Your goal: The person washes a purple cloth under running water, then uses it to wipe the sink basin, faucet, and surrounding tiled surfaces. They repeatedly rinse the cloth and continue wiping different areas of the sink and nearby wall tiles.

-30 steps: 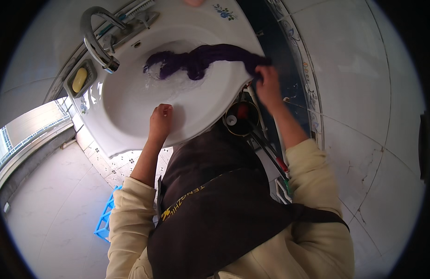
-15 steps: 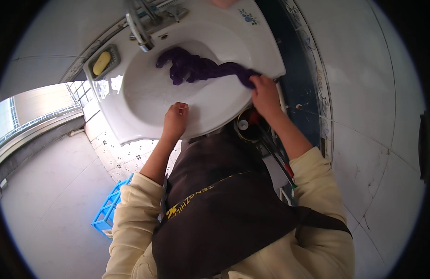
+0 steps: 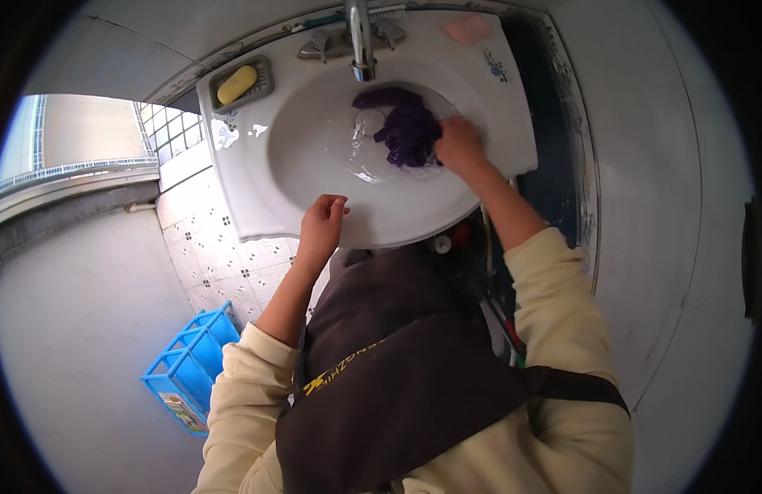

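A wet purple cloth (image 3: 410, 132) lies bunched in the water of the white sink basin (image 3: 302, 156), right of its middle. My right hand (image 3: 461, 146) is closed on the cloth's right edge, its fingertips partly hidden and a little blurred. Over the near rim of the basin hovers my left hand (image 3: 323, 221), fingers curled in, with nothing seen in them. Above the basin hangs a chrome faucet (image 3: 362, 41), its spout pointing down at the water.
A yellow soap bar (image 3: 237, 84) sits in a grey dish (image 3: 263, 76) on the sink's left corner. Something pink (image 3: 467, 30) lies at the back right. Down on the floor at left stands a blue rack (image 3: 191, 362). A dark apron covers my front.
My right hand has brought the stretched end of the purple cloth from the right rim into the basin, where it is now bunched. The view has shifted; my left hand stays near the front rim.
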A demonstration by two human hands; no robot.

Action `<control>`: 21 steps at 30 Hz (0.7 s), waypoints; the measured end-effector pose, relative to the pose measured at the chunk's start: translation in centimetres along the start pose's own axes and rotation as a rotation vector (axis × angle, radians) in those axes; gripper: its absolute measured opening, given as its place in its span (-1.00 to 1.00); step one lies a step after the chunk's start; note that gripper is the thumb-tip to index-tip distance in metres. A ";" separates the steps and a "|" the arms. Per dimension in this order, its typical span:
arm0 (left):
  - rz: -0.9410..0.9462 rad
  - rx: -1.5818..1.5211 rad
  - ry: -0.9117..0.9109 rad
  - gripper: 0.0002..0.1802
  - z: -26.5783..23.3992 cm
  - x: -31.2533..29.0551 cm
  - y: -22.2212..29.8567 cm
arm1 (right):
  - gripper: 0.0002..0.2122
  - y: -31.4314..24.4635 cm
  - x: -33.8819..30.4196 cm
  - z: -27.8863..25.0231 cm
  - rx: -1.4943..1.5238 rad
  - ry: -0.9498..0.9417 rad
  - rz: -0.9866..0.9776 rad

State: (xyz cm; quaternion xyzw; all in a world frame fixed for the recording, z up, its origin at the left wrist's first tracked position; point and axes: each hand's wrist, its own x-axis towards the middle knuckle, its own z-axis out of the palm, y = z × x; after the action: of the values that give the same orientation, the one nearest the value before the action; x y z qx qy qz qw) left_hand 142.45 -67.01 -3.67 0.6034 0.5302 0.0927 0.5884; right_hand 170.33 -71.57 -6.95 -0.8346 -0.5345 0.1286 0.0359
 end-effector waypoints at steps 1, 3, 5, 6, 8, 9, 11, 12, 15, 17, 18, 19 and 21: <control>-0.017 -0.039 -0.003 -0.72 0.4 0.2 0.2 | -0.66 0.8 1.0 2.5 0.129 0.023 -0.016; -0.074 -0.109 0.046 -0.71 0.1 0.0 0.2 | -0.60 -2.7 1.7 2.2 -0.115 -0.137 0.022; -0.104 -0.134 0.053 -0.70 0.4 0.2 0.9 | -0.56 -5.3 1.2 3.0 -0.126 -0.288 -0.052; -0.123 -0.144 0.056 -0.70 0.5 0.2 1.0 | -0.58 -6.0 0.7 3.9 -0.098 -0.351 -0.153; -0.164 -0.147 0.054 -0.70 0.6 0.6 1.0 | -0.66 -5.8 -0.1 4.9 0.076 -0.430 -0.243; -0.182 -0.153 0.057 -0.71 0.6 0.9 1.1 | -0.69 -5.6 0.2 4.0 0.137 -0.483 -0.238; -0.243 -0.242 0.056 -0.70 0.8 1.3 1.3 | -0.76 -4.9 1.2 3.2 -0.024 -0.323 -0.160; -0.267 -0.281 0.047 -0.70 1.0 1.6 1.6 | -0.83 -3.7 1.2 4.7 -0.115 -0.008 -0.206; -0.406 -0.480 0.042 -0.54 2.1 3.0 1.2 | -0.85 -5.8 -0.1 5.3 0.059 -0.126 -0.215; -0.580 -0.891 -0.006 -0.40 2.2 4.2 1.6 | -0.85 -9.5 -0.7 3.2 0.623 -0.043 -0.306; -0.672 -1.099 -0.033 -0.33 2.2 4.3 1.6 | -0.85 -11.4 -1.6 1.6 0.753 0.021 -0.406; -0.551 -1.207 -0.172 -0.20 1.7 4.3 1.8 | -0.84 -12.9 -2.7 -0.3 0.886 0.089 -0.499; -0.334 -1.387 -0.455 -0.25 1.2 5.0 0.6 | -0.82 -15.1 -4.7 -3.7 1.052 -0.099 -0.613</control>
State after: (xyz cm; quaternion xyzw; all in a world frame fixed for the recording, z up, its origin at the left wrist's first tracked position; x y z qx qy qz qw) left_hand 145.74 -63.86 -6.13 0.0099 0.3001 0.1880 0.9351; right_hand 156.06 -69.04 0.43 -0.5062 -0.6160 0.3978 0.4540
